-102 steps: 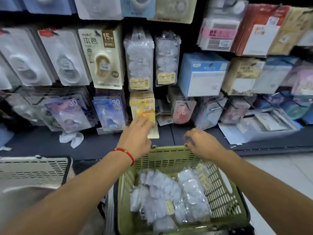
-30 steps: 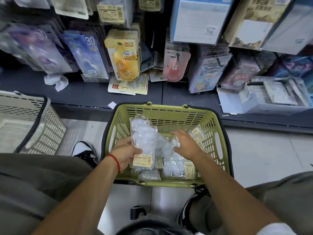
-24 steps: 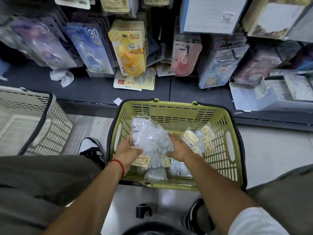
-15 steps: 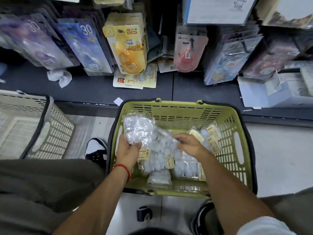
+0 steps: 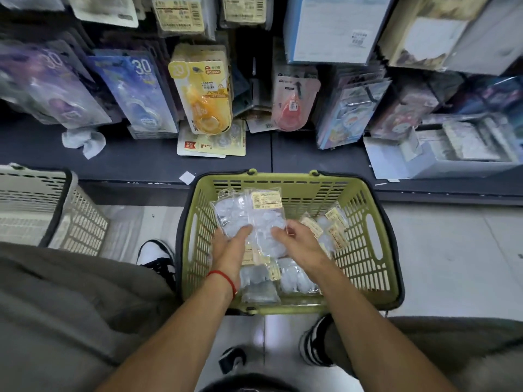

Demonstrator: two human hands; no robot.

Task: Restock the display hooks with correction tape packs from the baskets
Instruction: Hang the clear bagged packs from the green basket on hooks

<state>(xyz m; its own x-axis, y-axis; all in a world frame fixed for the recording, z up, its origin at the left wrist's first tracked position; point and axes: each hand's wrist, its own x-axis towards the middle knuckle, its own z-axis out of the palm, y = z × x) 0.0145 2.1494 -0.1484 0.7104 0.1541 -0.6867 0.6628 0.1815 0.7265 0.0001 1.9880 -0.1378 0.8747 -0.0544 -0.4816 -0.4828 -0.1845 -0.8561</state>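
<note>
1. The left hand (image 5: 230,244) and right hand (image 5: 298,240) both grip a clear pack (image 5: 254,219) of correction tapes, held above the middle of the green basket (image 5: 365,250).
2. More packs (image 5: 294,278) lie on the basket's bottom, some against its right wall.
3. A beige basket (image 5: 42,205) stands on the floor to the left.

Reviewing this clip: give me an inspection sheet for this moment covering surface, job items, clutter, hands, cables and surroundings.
Surface: dark shelf ledge above a pale tiled floor.
Job items: green basket holds clear correction tape packs; several packs lifted.
Clutter: crumpled white paper, yellow card pack lying on the ledge.
Hands: left hand grips the lifted packs; right hand pinches them.
Cables: nothing seen.
Surroundings: beige basket at left; hanging stationery packs above.
</note>
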